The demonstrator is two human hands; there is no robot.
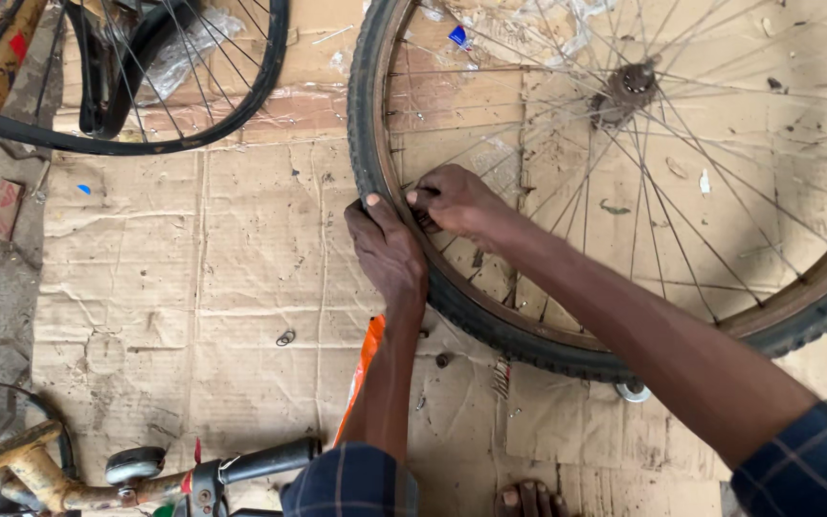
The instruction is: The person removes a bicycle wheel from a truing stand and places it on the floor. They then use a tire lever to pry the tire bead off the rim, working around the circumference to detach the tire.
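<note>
Head view: your left hand [390, 251] pinches the black tire [368, 144] of the wheel lying at the cardboard's [193, 287] top right edge. Your right hand [454, 199] has its fingers closed at the rim [396, 163], on what I cannot tell.

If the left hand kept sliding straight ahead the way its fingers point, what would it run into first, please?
The left hand points up the picture along the tyre it grips, so it would keep meeting tyre. Past the curve lies cardboard, then probably the second wheel; depth is unclear.
</note>
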